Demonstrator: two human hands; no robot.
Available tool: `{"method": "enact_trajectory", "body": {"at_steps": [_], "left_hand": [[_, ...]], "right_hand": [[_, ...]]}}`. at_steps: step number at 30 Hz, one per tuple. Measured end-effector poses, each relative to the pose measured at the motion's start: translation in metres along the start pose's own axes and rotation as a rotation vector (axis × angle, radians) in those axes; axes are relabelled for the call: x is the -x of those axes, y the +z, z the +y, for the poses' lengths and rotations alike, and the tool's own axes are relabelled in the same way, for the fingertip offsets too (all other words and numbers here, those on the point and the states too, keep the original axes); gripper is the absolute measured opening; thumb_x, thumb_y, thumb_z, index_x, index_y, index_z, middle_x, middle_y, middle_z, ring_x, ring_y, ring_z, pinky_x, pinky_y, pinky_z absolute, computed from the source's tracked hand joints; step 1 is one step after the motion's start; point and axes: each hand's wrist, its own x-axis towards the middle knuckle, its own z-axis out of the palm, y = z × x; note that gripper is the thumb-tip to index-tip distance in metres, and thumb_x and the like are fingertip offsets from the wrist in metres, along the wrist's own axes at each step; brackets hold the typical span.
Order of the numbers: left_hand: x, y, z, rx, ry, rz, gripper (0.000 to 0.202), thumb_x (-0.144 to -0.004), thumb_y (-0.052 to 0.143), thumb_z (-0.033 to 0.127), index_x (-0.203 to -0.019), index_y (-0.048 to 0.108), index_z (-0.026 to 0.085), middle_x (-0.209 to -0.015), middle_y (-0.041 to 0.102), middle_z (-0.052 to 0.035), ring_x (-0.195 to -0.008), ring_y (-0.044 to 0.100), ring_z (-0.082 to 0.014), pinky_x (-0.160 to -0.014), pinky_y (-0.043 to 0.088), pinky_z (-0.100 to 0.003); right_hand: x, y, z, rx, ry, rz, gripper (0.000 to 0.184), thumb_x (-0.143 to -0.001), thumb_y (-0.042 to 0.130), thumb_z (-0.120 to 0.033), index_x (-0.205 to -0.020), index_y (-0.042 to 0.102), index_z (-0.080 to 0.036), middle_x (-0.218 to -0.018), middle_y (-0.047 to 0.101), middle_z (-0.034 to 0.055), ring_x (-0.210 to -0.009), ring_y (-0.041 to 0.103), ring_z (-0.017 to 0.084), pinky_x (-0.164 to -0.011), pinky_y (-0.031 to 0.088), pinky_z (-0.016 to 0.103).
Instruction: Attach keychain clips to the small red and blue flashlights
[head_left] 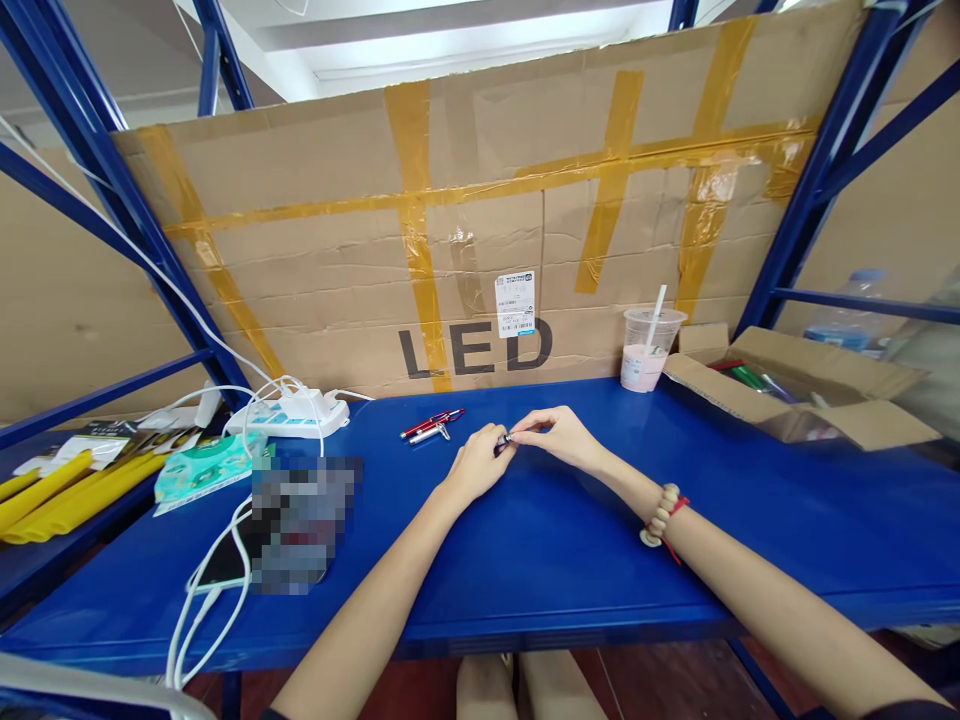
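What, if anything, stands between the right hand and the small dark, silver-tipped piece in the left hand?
Nothing visible: the right hand appears to pinch the silver tip of the piece. The left hand partly covers the rest but leaves that tip exposed.

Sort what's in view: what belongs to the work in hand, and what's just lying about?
Work in hand: dark-and-silver piece in the fingers; probably red pen-like item, silver pen-like item.

Apparently lying about: drink cup, power strip, teal packet.
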Motion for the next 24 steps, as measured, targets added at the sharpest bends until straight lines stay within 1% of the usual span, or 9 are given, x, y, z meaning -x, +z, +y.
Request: {"method": "enact_trajectory", "body": {"at_steps": [4, 7, 12, 15, 18, 21, 24], "left_hand": [[0.002, -0.002, 0.004, -0.087, -0.043, -0.029, 0.021, -0.088, 0.040, 0.029, -0.072, 0.044, 0.016, -0.078, 0.048, -0.0011, -0.069, 0.048, -0.0125, -0.051, 0.026, -0.022], [0.002, -0.003, 0.006, -0.110, -0.055, -0.026, 0.022, -0.088, 0.038, 0.030, -0.072, 0.043, 0.017, -0.080, 0.048, -0.0009, -0.071, 0.049, -0.0131, -0.049, 0.023, -0.022], [0.005, -0.004, 0.009, -0.083, 0.003, 0.010, 0.021, -0.087, 0.040, 0.031, -0.072, 0.041, 0.017, -0.079, 0.048, -0.0003, -0.067, 0.048, -0.0124, -0.050, 0.027, -0.022], [0.007, -0.004, 0.010, -0.038, 0.060, 0.077, 0.017, -0.085, 0.044, 0.031, -0.076, 0.041, 0.017, -0.080, 0.049, -0.0001, -0.068, 0.048, -0.0123, -0.056, 0.034, -0.023], [0.008, -0.006, 0.009, 0.001, 0.121, 0.116, 0.013, -0.085, 0.045, 0.029, -0.083, 0.045, 0.017, -0.086, 0.051, -0.0017, -0.078, 0.051, -0.0136, -0.066, 0.039, -0.025], [0.007, -0.007, 0.005, 0.007, 0.205, 0.073, 0.017, -0.090, 0.038, 0.028, -0.090, 0.051, 0.017, -0.090, 0.052, -0.0034, -0.087, 0.050, -0.0154, -0.076, 0.040, -0.027], [0.007, -0.007, 0.004, 0.030, 0.255, 0.028, 0.021, -0.093, 0.034, 0.026, -0.096, 0.053, 0.017, -0.091, 0.055, -0.0034, -0.089, 0.050, -0.0157, -0.079, 0.040, -0.027]], "right_hand": [[-0.001, 0.001, 0.001, -0.022, 0.014, -0.010, 0.031, -0.061, 0.070, -0.037, -0.076, 0.068, -0.010, -0.079, 0.065, 0.0056, -0.072, 0.059, 0.012, -0.069, 0.046, 0.022], [-0.002, 0.001, -0.001, -0.035, 0.012, -0.016, 0.031, -0.061, 0.069, -0.037, -0.076, 0.068, -0.010, -0.079, 0.064, 0.0056, -0.071, 0.059, 0.012, -0.069, 0.045, 0.022], [-0.001, -0.001, -0.005, -0.009, 0.039, -0.020, 0.032, -0.058, 0.071, -0.037, -0.072, 0.067, -0.009, -0.075, 0.064, 0.0056, -0.067, 0.057, 0.011, -0.064, 0.043, 0.020], [-0.002, -0.005, -0.003, -0.006, 0.065, -0.015, 0.034, -0.057, 0.071, -0.040, -0.070, 0.067, -0.009, -0.072, 0.063, 0.0057, -0.063, 0.055, 0.010, -0.060, 0.042, 0.020], [-0.003, -0.010, 0.003, 0.011, 0.079, 0.002, 0.036, -0.056, 0.071, -0.042, -0.070, 0.067, -0.009, -0.071, 0.063, 0.0055, -0.061, 0.053, 0.009, -0.058, 0.040, 0.019], [-0.003, -0.014, 0.007, 0.012, 0.085, -0.011, 0.035, -0.055, 0.071, -0.041, -0.070, 0.068, -0.010, -0.071, 0.063, 0.0053, -0.061, 0.054, 0.009, -0.059, 0.041, 0.020], [-0.001, -0.016, 0.007, 0.004, 0.079, -0.026, 0.032, -0.055, 0.071, -0.039, -0.068, 0.067, -0.010, -0.070, 0.063, 0.0051, -0.063, 0.055, 0.010, -0.061, 0.042, 0.020]]}}
